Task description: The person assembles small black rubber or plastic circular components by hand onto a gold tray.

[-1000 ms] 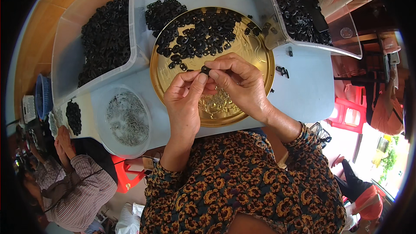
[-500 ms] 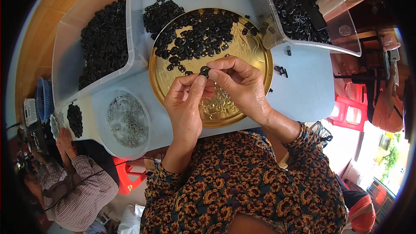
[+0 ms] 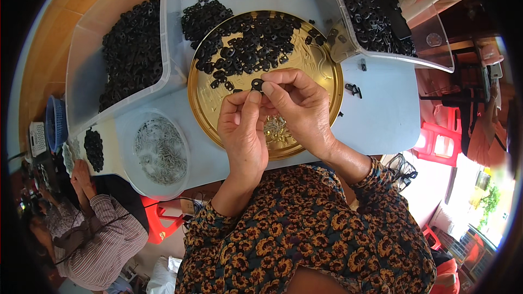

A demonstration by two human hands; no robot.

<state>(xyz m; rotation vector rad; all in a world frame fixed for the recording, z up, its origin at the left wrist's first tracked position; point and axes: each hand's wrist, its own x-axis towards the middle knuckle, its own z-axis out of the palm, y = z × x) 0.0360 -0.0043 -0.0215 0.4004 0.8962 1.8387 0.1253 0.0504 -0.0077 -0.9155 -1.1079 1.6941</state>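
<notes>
Small black holed piece (image 3: 257,84) is up between both hands, above the gold round tray (image 3: 325,90). Left hand (image 3: 244,130): thumb and index together, clamped on the piece's lower left edge. Right hand (image 3: 302,110): thumb and index pinched closed at its right side — a metal bit may be in there too, too small and covered to tell.

Progress, judging by how things lie: one piece in work, plenty left. A loose heap of black pieces (image 3: 256,43) covers the far half of the tray, with small shiny metal parts (image 3: 277,128) at the near side, partly behind the hands. More of those sit in the round clear tub (image 3: 155,192) left of the tray. Clear bin at left (image 3: 84,71) holds a big pile of black pieces (image 3: 133,51); clear bin at right (image 3: 427,49) holds another batch (image 3: 370,13). Third heap (image 3: 204,19) lies on the pale table (image 3: 381,111) beside the tray's far left edge, plus a few strays (image 3: 353,90) right of it. Which pile is finished and which is waiting — can't tell; the piece in hand looks unfinished.
</notes>
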